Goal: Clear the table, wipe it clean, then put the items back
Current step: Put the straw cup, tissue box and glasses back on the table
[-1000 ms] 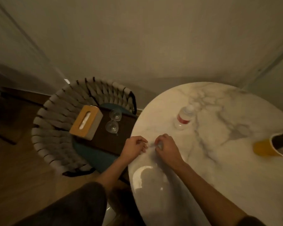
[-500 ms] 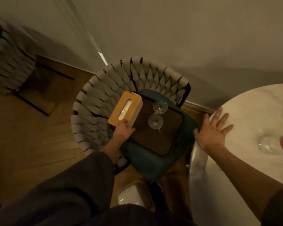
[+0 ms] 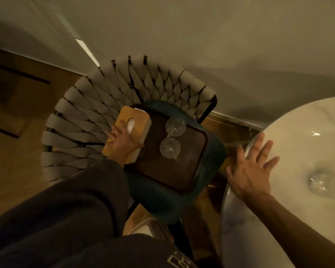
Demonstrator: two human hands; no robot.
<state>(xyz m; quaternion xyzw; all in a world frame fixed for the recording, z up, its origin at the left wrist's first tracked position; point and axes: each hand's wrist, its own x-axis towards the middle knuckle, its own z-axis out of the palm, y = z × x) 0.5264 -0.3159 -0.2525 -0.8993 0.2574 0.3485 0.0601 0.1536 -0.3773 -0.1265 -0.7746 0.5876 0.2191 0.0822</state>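
Note:
A tissue box (image 3: 138,118) with a wooden lid lies at the left end of a dark brown tray (image 3: 182,171), which sits on a chair's teal cushion (image 3: 162,206). My left hand (image 3: 122,142) lies across the lid, thumb over one long edge and fingers over the other, gripping the box beside the white tissue in its slot. Two clear cut glasses (image 3: 175,126) (image 3: 170,147) stand on the tray to the right of the box. My right hand (image 3: 253,171) rests flat, fingers spread, on the left rim of the round white marble table (image 3: 298,132).
A blurred clear bottle (image 3: 321,182) lies or stands on the table near the right edge of view. The chair's woven rope back (image 3: 143,82) curves behind the tray, close to the wall. Wooden floor spreads to the left. A pale object (image 3: 141,229) lies on the floor below the chair.
The view swung from the table to the chair. My left hand went from the table to the tissue box and slid up over its lid. My right hand spread flat on the table rim.

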